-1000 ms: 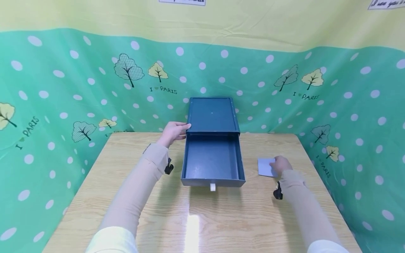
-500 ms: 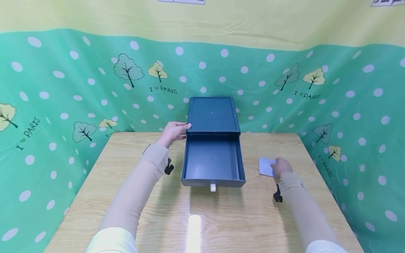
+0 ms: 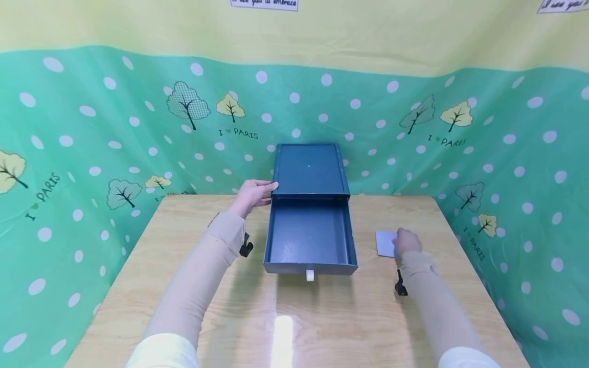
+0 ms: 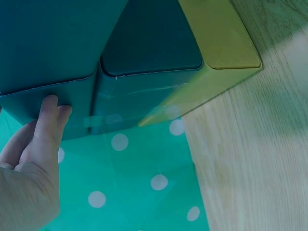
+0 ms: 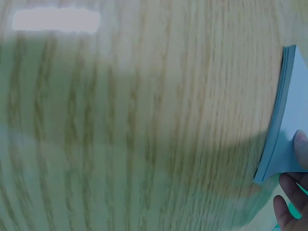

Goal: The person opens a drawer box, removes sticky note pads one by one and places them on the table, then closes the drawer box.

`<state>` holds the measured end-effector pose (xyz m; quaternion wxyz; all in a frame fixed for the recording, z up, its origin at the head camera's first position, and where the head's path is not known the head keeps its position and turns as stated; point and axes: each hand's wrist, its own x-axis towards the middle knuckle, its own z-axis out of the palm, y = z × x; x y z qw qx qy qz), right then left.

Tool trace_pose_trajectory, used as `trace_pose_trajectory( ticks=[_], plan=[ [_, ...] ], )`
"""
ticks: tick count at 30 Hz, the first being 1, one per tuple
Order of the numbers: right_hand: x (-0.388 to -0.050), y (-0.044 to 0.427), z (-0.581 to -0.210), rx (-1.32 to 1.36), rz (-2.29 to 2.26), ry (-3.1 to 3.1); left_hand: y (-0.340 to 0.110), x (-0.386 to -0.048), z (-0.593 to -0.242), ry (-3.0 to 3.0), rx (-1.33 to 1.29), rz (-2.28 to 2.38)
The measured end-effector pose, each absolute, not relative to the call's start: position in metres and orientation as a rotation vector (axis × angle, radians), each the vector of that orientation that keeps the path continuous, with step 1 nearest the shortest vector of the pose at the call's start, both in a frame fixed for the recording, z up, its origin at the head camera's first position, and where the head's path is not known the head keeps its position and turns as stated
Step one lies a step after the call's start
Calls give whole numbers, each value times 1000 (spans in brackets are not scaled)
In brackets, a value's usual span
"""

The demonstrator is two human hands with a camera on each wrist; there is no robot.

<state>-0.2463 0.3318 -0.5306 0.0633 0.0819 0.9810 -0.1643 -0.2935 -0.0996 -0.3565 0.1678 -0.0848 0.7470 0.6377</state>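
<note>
A dark blue drawer unit (image 3: 308, 168) stands at the back middle of the table, its top drawer (image 3: 306, 230) pulled out with a bare floor and a white tab on its front. My left hand (image 3: 252, 195) touches the unit's left side near the top front corner. In the left wrist view, the extended fingers (image 4: 46, 115) lie against that blue side. Over to the right, my right hand (image 3: 407, 241) pinches the edge of a small square pale blue paper stack (image 3: 385, 243). The right wrist view shows layered edges on the stack (image 5: 284, 120), with the thumb on top and fingers beneath.
Beneath the upper blue part sit another blue drawer section (image 4: 151, 43) and a yellow one (image 4: 224, 43). A green dotted curtain (image 3: 299, 112) hangs right behind the unit and along both sides. The wooden table (image 3: 322, 327) carries a bright light reflection.
The right hand shifts slightly about the paper stack, which moves a little to the right at first. The left hand and open drawer stay in place.
</note>
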Motion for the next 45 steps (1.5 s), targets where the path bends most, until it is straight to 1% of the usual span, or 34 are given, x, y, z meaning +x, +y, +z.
trace_pose_trajectory(
  ticks=[9,45],
  plan=[
    [-246,330,-542,260,-426,3026,-101,-291,-362,2133,-211,1819],
    [-240,325,-529,372,-549,2987,-101,-291,-360,2152,-210,1829]
  ],
)
